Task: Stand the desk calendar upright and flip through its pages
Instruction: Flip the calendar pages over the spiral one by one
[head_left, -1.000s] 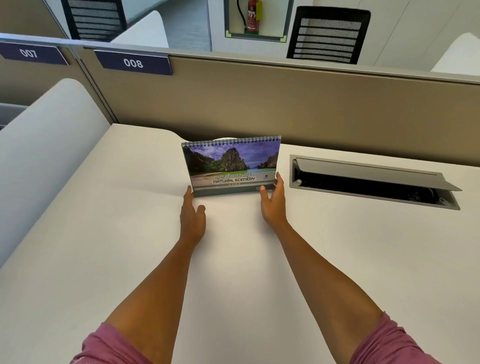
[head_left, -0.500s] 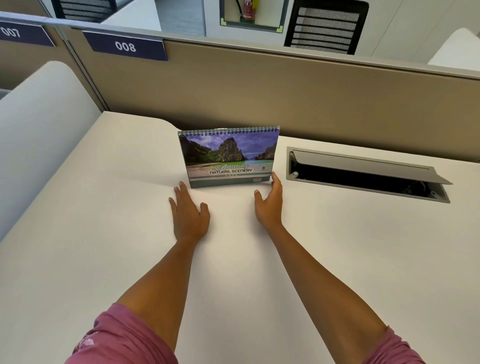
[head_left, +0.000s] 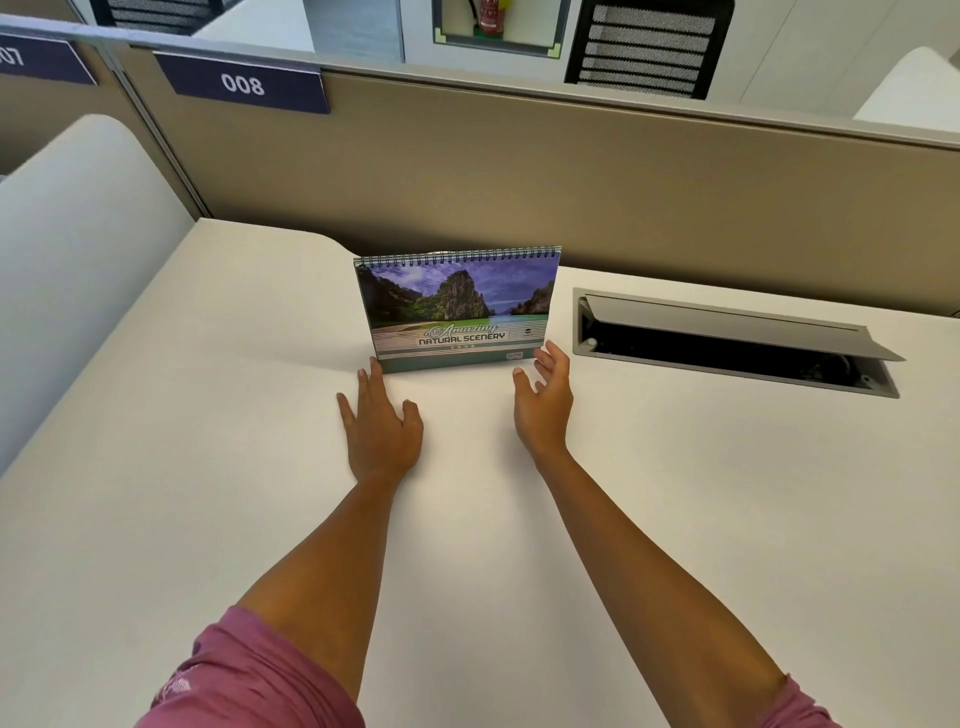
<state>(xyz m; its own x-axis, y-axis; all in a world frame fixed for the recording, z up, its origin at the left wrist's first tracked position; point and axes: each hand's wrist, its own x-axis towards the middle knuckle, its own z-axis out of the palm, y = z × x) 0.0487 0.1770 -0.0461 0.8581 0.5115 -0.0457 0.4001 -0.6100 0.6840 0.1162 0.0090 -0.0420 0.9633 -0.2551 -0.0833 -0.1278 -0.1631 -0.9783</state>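
The desk calendar (head_left: 457, 309) stands upright on the white desk (head_left: 208, 467), its spiral binding on top and its cover showing a beach and cliffs with the words "Amazing Natural Scenery". My left hand (head_left: 379, 426) lies flat on the desk just in front of the calendar's lower left corner, fingers spread, fingertips close to the base. My right hand (head_left: 543, 402) hovers by the lower right corner with fingers apart and slightly curled, holding nothing. Both hands are empty.
A cable tray (head_left: 727, 340) with its grey lid tilted open is sunk into the desk to the right of the calendar. A beige partition (head_left: 571, 182) with a "008" sign (head_left: 244, 83) closes off the back. A white curved divider (head_left: 67, 249) bounds the left side.
Both hands have let go of the calendar's lower corners and drawn back a little. The left hand now rests flat on the desk; the calendar stays standing by itself.
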